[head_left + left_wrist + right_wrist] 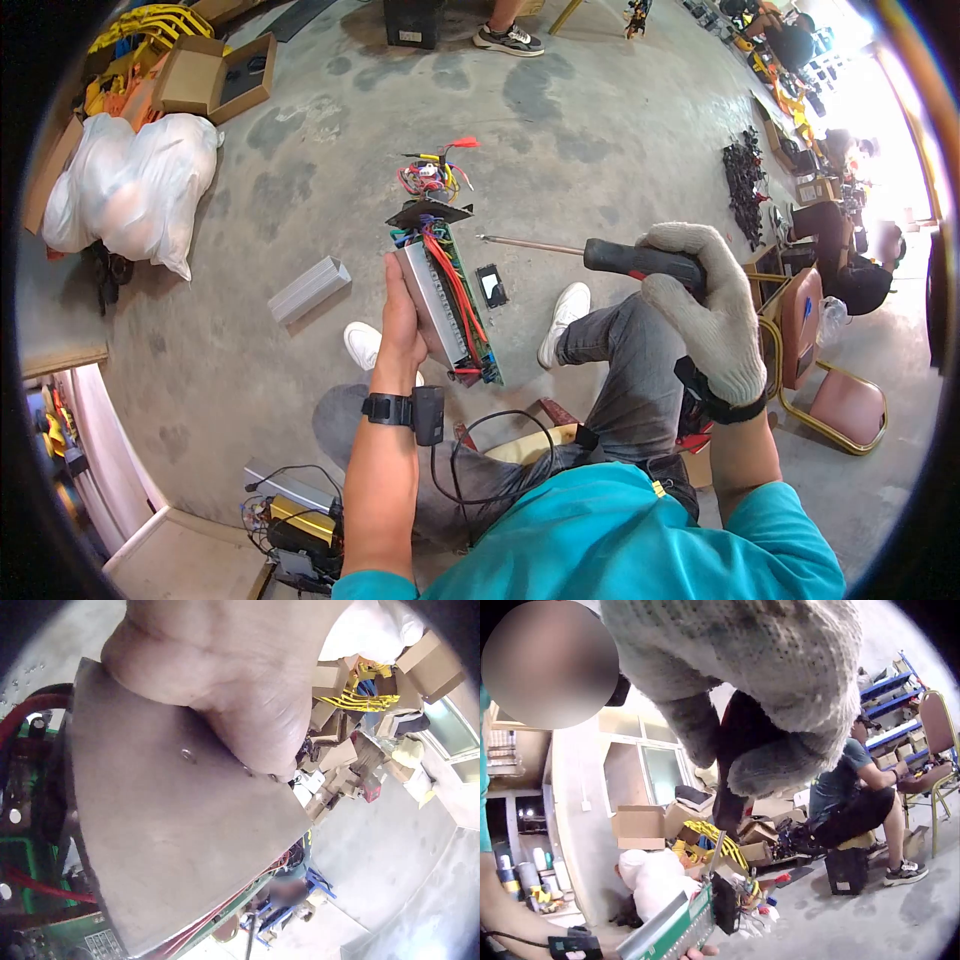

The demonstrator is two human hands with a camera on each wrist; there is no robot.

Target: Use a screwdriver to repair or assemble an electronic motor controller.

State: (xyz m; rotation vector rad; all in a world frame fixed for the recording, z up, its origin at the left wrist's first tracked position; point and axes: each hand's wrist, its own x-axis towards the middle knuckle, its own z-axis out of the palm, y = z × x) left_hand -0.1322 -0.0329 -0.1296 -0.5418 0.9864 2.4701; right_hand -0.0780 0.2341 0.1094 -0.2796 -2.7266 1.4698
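My bare left hand [402,325] grips a long green circuit board [484,350] with a silver metal side plate [428,305]. Red wires run along the board. At its far end is a black end plate [425,213], with a bundle of coloured wires [430,178] beyond. In the left wrist view, the palm and thumb base lie against the bare metal plate [180,832]. My right hand [715,310], in a white knitted glove, grips the dark handle of a screwdriver [640,262]. The screwdriver's shaft points left, its tip beside the board's far end.
On the floor lie a silver aluminium casing [310,290] and a small black part [491,286]. White bags [135,190] and an open carton [215,80] stand at left. A chair [845,405] is at right. A gold device [300,518] with cables lies near my left elbow.
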